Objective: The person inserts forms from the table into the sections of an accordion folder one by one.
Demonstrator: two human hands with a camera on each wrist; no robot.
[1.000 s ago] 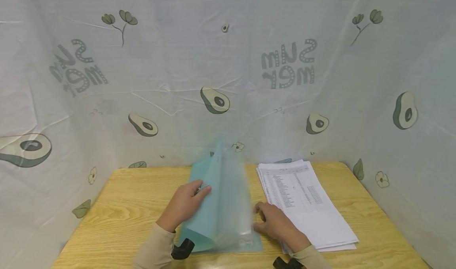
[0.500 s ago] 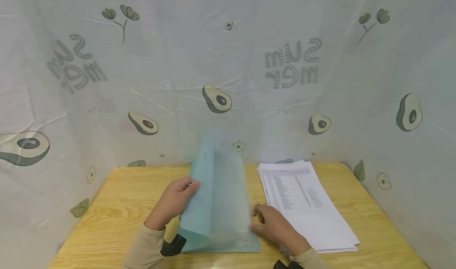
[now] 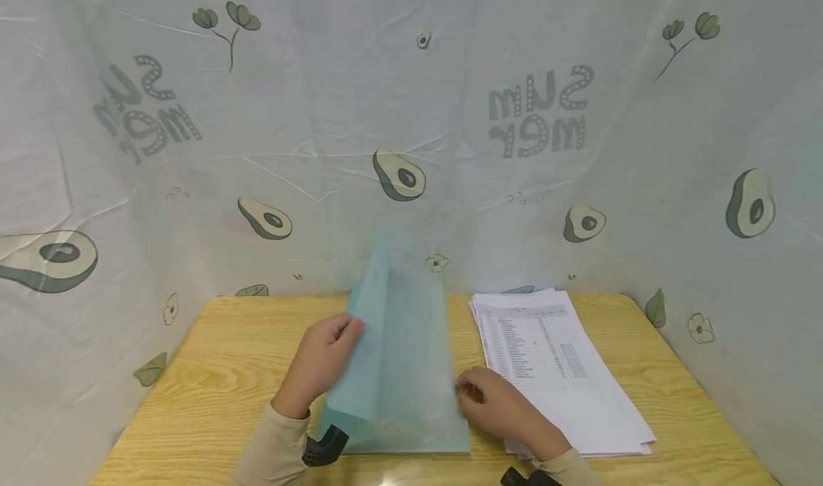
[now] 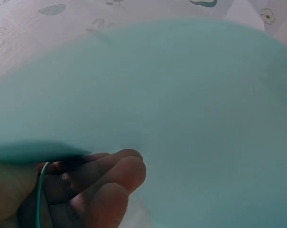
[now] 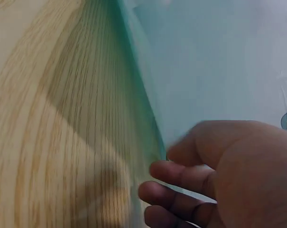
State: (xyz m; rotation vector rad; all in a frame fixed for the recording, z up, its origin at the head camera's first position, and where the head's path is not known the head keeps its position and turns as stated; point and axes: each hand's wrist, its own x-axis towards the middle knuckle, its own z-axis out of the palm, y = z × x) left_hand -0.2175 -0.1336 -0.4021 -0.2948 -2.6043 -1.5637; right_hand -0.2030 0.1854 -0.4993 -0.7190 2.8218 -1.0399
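A translucent light blue plastic folder (image 3: 414, 372) lies on the wooden table in the middle of the head view, its cover (image 3: 369, 350) lifted and bowed up at the left. My left hand (image 3: 324, 357) grips the edge of that cover between thumb and fingers. In the left wrist view the cover (image 4: 190, 104) fills most of the picture above the curled fingers (image 4: 110, 199). At the folder's right edge, my right hand (image 3: 495, 404) pinches a thin sheet edge with thumb and forefinger. The right wrist view shows this sheet (image 5: 209, 61) raised off the table.
Just right of the right hand lies a stack of printed papers (image 3: 566, 400), slightly uneven at its edges. The wooden table (image 3: 251, 343) runs back to a hanging white curtain (image 3: 321, 114) printed with avocados, which also closes in both sides.
My left hand has drawn the folder's cover a little to the left. My right hand's thumb and forefinger have come together at the folder's right edge.
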